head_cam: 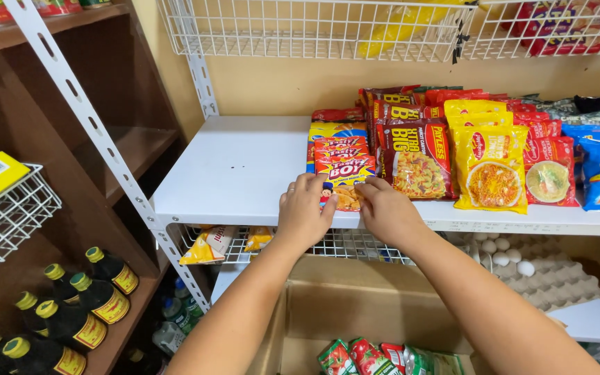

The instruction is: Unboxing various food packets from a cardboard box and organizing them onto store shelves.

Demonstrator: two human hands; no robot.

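My left hand (304,212) and my right hand (385,209) both rest on a small red and yellow snack packet (342,179) at the front edge of a white shelf (230,173). The left hand's fingers lie on the packet's left side, the right hand's on its right. More packets of the same kind are stacked in a row behind it. Beside them to the right stand rows of dark red noodle packets (412,156) and yellow noodle packets (490,167).
An open cardboard box (355,312) below my arms holds red and green sachets (369,357). Dark sauce bottles (81,305) with yellow caps fill the lower left shelf. A tray of white eggs (522,267) sits at the right. Wire baskets (314,28) hang above.
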